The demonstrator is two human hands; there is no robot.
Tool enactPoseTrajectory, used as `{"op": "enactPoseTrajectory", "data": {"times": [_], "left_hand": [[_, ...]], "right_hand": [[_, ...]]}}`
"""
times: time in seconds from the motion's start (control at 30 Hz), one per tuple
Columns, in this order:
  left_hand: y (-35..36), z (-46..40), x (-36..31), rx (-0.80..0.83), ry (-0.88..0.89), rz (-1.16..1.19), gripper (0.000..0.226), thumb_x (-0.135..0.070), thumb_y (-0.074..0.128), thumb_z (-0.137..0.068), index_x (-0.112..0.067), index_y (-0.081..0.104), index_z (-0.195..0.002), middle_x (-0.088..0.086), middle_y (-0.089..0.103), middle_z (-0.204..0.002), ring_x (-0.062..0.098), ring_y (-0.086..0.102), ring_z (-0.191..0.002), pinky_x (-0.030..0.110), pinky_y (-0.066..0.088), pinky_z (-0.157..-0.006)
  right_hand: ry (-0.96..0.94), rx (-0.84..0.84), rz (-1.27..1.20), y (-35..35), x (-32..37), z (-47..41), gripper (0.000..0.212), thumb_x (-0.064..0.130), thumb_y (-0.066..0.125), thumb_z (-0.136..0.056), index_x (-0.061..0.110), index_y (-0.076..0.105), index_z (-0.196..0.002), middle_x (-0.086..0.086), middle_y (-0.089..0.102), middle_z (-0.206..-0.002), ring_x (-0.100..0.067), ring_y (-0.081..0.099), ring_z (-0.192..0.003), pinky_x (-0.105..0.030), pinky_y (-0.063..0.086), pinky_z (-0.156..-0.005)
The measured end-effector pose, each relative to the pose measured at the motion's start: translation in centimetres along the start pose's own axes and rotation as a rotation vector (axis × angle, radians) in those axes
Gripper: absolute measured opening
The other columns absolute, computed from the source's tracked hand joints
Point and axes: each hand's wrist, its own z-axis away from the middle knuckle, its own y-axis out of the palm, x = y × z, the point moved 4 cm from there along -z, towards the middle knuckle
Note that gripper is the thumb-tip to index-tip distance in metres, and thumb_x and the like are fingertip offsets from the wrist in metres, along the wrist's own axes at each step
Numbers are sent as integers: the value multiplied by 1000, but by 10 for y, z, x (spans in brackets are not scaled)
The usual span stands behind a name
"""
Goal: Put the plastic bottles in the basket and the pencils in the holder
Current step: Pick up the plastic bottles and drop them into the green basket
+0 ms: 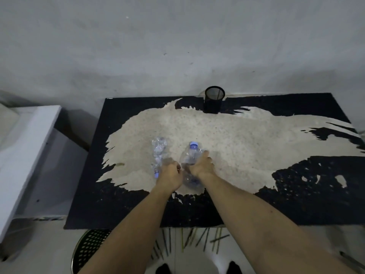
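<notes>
Two crushed clear plastic bottles with blue caps lie on the worn black table (296, 204). The left bottle (159, 151) points away from me, cap end near my left hand (170, 175), which is closed around its lower end. My right hand (201, 165) grips the middle of the right bottle (190, 153), whose blue cap points to the far side. A black mesh pencil holder (214, 99) stands upright at the table's far edge. Several pencils (197, 240) lie scattered on the floor below the near table edge. A perforated basket (88, 250) sits on the floor at lower left.
A white box-like furniture piece (25, 155) stands left of the table. A grey wall (177, 46) rises behind. My shoes (197, 268) show at the bottom edge beside the pencils.
</notes>
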Motion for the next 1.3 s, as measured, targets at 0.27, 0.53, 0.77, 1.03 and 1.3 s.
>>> {"op": "enactPoseTrajectory", "data": {"times": [0.27,0.53,0.77,1.03,1.3], "left_hand": [[-35,25,-8,-65,47,-36,13,-21,52,-92,-14,63,-96,5,65,-97,20,58,-82,32,47,-71],[-87,69,-14,-144,146,-97,19,-18,51,-88,-12,65,-100,10,69,-99,28,63,-91,33,50,-76],[-95,126,19,-213,107,-104,18,-19,51,-89,-9,64,-98,12,68,-102,28,60,-91,39,51,-80],[-60,203,96,-284,-72,-71,21,-27,49,-90,-14,64,-97,9,66,-105,29,61,-96,34,47,-77],[-37,249,204,-297,-203,-14,16,-29,50,-89,-17,60,-90,5,64,-98,25,60,-90,36,52,-80]], "right_hand": [[-111,-58,-189,-32,20,41,82,20,87,-72,21,31,-132,-10,49,-124,-30,57,-110,-47,55,-94],[-198,-147,-232,-42,33,116,78,28,87,-74,23,30,-127,-10,51,-120,-30,61,-104,-45,57,-89],[-285,-105,-229,-7,19,179,78,28,84,-67,18,33,-124,-9,55,-116,-27,61,-97,-37,55,-76],[-365,54,-226,68,-24,243,77,39,89,-63,20,36,-117,-4,53,-110,-23,60,-95,-33,50,-75],[-251,266,-181,186,-74,299,43,43,66,-86,24,43,-116,-3,58,-109,-15,58,-83,-27,46,-55]]}}
